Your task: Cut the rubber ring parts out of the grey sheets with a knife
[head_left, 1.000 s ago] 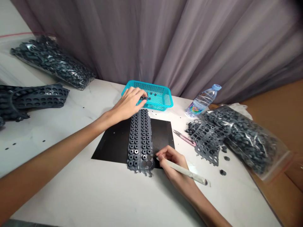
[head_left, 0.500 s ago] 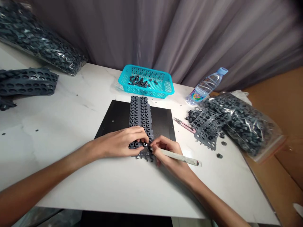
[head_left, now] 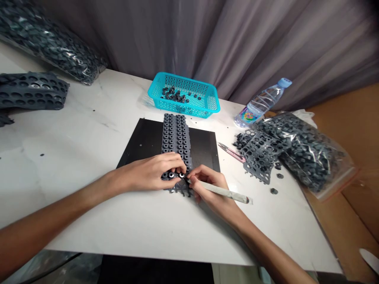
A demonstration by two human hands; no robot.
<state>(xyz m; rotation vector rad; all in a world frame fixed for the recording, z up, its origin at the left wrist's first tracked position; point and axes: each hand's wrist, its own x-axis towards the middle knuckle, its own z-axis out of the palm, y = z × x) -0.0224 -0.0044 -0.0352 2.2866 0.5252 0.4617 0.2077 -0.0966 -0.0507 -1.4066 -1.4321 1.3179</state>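
Observation:
A dark grey moulded sheet [head_left: 174, 134] with rows of round ring-shaped parts lies lengthwise on a black board [head_left: 142, 142]. My left hand [head_left: 155, 169] rests over its near end, thumb and fingers curled around the small rings there and gripping the sheet. Between the fingertips a ring [head_left: 181, 175] catches the light. In my right hand [head_left: 209, 181] is a slim pen-like tool [head_left: 227, 192] with a pale handle, pinched like a pencil. Its dark tip points at the sheet's edge beside that ring; the exact contact is hidden by the fingers.
Behind the board stands a turquoise basket [head_left: 189, 109] with loose dark pieces. To the right are pink-handled thread snips [head_left: 232, 152], a perforated scrap sheet [head_left: 257, 157], a water bottle [head_left: 262, 103] and a bag of dark parts [head_left: 316, 157]. Another bag [head_left: 59, 47] lies back left.
The whole view has tilted slightly, so the tabletop things sit a little higher. Both hands keep their grips at the sheet's near end; a second shiny ring now shows by the left thumb.

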